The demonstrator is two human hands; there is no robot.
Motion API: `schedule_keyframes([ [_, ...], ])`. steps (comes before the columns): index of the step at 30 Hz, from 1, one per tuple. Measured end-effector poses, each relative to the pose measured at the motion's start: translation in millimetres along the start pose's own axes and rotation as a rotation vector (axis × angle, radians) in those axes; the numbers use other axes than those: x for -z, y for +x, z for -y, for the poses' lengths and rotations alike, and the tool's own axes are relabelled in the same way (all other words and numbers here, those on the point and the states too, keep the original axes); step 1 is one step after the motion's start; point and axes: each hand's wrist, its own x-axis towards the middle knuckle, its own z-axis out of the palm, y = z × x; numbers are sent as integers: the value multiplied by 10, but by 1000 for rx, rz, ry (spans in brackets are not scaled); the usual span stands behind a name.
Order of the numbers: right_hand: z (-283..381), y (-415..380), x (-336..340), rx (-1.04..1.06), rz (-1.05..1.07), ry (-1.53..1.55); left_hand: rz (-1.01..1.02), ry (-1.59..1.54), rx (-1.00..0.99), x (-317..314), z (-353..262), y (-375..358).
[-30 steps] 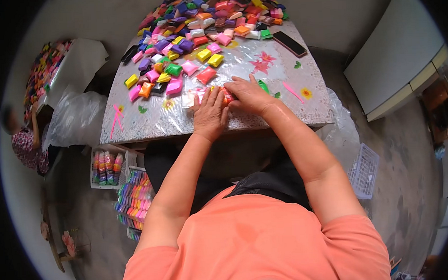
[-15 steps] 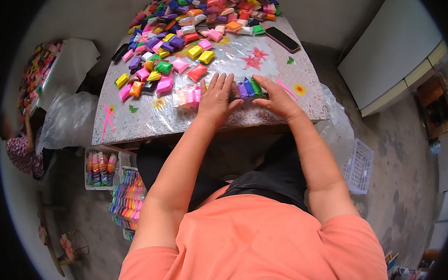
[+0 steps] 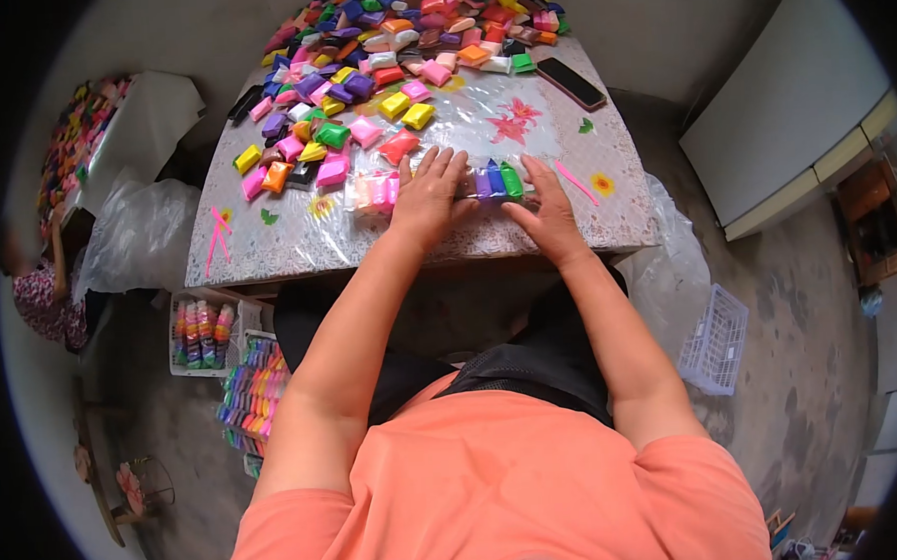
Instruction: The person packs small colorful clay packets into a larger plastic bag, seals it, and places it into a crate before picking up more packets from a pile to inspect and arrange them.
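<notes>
A row of small coloured packets [image 3: 496,181] in a clear plastic bag lies along the table's front, running from pink at the left to green at the right. My left hand [image 3: 430,201] rests flat across its middle, fingers spread, hiding part of the row. At the green end is my right hand [image 3: 548,214], open, with thumb and fingers apart close beside the bag. Just beyond my left fingertips sits a loose red packet [image 3: 398,145].
A big heap of coloured packets [image 3: 398,42] covers the far table. Phones [image 3: 571,82] lie near both side edges, with pink strips [image 3: 576,183] nearer. Crates [image 3: 203,336] of bagged rows stand lower left; a lilac basket [image 3: 714,340] lower right. Another person [image 3: 51,307] sits at left.
My right hand has drawn back slightly from the green end, fingers straighter, uncovering more of the green packet. My left hand stays on the row.
</notes>
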Motion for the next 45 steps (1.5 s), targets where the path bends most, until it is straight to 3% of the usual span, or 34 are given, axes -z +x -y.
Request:
schedule_keyframes([
  [3,-90,-87,96,-98,41,126,3,-24,-44,53,-84,67],
  [9,-385,-50,-9,-219,63,250,404,-50,24,46,-310,495],
  [13,-411,-55,-72,-204,10,240,292,-107,4,-88,-241,432],
  [19,-313,-37,-85,-177,10,124,336,-47,-22,-105,-211,453],
  [20,-341,-45,-86,-163,18,127,430,-19,5,-64,-225,484],
  [22,-341,-39,0,-216,78,159,242,-91,-23,23,-197,405],
  [24,-309,29,150,-215,-7,119,140,-147,21,209,-102,372],
  [25,-271,59,239,-217,-49,97,-73,-164,-16,285,35,311],
  [26,-292,130,311,-371,-91,229,-200,-225,-55,350,258,301],
  [28,-190,304,356,-282,-138,198,-283,-55,104,578,489,226],
  [30,4,483,345,-183,-106,103,-213,43,205,672,732,205],
  [33,223,716,101,-264,39,190,-75,-34,302,770,769,307],
  [34,141,792,-7,-104,15,-16,-19,-89,333,827,735,371],
  [36,-111,910,-258,217,-25,-424,320,-270,563,899,615,523],
  [37,-116,995,-276,121,15,-404,486,-362,675,905,573,607],
  [39,-132,1125,-285,-77,94,-366,449,-208,663,758,655,686],
  [45,-40,1371,-268,-243,331,-514,467,106,536,459,908,788],
])
